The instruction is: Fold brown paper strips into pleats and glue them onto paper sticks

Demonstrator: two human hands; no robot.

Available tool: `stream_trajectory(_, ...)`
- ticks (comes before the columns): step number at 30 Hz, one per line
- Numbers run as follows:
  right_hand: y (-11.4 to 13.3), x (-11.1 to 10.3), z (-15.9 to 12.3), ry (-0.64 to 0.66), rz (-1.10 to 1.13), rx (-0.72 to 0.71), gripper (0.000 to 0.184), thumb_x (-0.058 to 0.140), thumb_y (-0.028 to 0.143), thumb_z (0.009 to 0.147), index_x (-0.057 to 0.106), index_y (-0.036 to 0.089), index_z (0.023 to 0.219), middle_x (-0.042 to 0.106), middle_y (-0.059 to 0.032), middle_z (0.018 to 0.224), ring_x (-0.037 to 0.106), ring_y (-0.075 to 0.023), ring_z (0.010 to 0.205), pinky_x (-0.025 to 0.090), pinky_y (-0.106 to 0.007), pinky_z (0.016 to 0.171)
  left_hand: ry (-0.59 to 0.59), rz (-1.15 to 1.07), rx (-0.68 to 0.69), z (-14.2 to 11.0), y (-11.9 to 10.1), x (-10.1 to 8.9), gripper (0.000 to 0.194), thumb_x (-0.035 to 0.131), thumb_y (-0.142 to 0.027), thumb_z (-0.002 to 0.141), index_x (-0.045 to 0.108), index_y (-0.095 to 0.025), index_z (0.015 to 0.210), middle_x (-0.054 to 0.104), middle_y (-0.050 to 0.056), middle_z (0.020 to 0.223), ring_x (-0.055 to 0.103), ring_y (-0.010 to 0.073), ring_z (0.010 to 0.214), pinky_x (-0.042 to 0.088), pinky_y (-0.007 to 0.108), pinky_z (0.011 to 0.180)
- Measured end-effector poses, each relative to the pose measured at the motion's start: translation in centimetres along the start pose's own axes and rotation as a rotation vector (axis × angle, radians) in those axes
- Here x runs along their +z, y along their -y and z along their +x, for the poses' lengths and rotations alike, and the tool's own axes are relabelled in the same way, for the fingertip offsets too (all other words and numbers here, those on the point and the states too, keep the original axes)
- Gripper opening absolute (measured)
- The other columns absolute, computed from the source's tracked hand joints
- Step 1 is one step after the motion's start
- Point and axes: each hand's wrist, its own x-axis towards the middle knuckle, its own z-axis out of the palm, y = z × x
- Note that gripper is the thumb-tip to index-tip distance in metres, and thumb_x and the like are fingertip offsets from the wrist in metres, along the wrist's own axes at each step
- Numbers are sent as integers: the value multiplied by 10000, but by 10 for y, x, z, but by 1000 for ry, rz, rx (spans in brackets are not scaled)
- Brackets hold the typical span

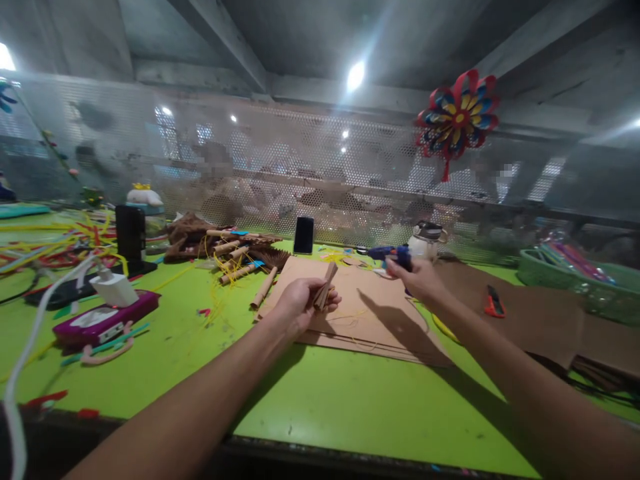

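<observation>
My left hand [299,299] is closed on a small pleated piece of brown paper [325,288], pinched narrow at the top and spreading toward the bottom. Beneath it lies a stack of flat brown cardboard sheets [285,277] on the green table [320,407]. Loose yellow strings trail over the sheets. Farther right, my right hand [421,279] grips a blue glue gun [393,255] above the stack's back right corner, with its nozzle pointing left. The gun and the pleated paper are apart. A shadow of the right arm falls across the cardboard.
Brown paper rolls [239,272] and yellow string lie behind my left hand. A phone [303,235] stands at the back. On the left is a purple power strip [113,320] with a white plug; on the right, a red-and-black cutter [495,302] and a green basket [537,270].
</observation>
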Motion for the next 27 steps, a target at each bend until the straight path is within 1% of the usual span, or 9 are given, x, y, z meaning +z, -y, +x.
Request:
stream_trajectory(2,18,-21,-23,104,235,-5,454,458,496,799,651,85,798,658,-126,787,589,-182,699,402,-232,525,33,-16,4,3,3,-2,190,453,-123,774,575,-89,631,610,105,562,599,162,582,486,258,585)
stream_trajectory(4,32,-34,-44,244,316,-4,451,474,512,794,663,103,821,662,-121,817,570,-152,650,381,-215,478,63,-32,8,5,6,-2,167,471,-123,769,575,-90,643,609,103,559,598,161,573,488,262,589)
stream_trajectory(7,40,-36,-64,411,351,-45,442,472,509,804,675,117,802,642,-88,755,450,-82,496,338,-209,432,41,0,-14,5,8,0,161,469,-116,765,575,-78,650,612,116,561,600,163,554,491,261,571)
stream_trajectory(9,39,-30,-69,475,323,-89,409,476,483,814,670,123,796,603,-52,693,390,-67,474,314,-204,426,-10,34,-35,5,9,2,165,459,-105,758,576,-71,647,614,122,562,606,166,544,494,255,551)
stream_trajectory(12,38,-22,-72,495,290,-139,363,485,444,820,655,125,787,569,-34,678,382,-68,497,301,-200,436,-46,51,-40,6,12,3,141,467,-87,741,584,-71,664,612,100,538,599,164,518,500,255,528)
stream_trajectory(17,43,-17,-75,467,263,-169,329,491,411,816,641,123,761,561,-33,669,401,-80,516,314,-207,457,32,49,-56,8,17,-1,118,489,-103,750,601,-78,724,619,75,526,578,151,499,507,273,547)
stream_trajectory(21,45,-14,-75,441,223,-186,317,482,394,818,631,122,753,550,-31,652,414,-93,537,340,-217,483,81,57,-57,7,18,1,120,486,-105,752,597,-77,714,627,78,533,584,150,504,497,264,541)
stream_trajectory(24,44,-11,-75,417,199,-213,318,473,398,821,617,126,739,552,-36,656,445,-113,579,369,-232,525,65,84,-51,4,17,5,146,480,-111,748,600,-76,672,634,92,544,586,146,504,485,252,547)
stream_trajectory(27,43,-10,-74,397,184,-229,316,460,399,828,597,131,734,560,-44,673,460,-122,603,383,-242,556,25,132,-77,0,16,10,178,470,-136,751,617,-78,669,644,100,561,591,148,517,477,255,564)
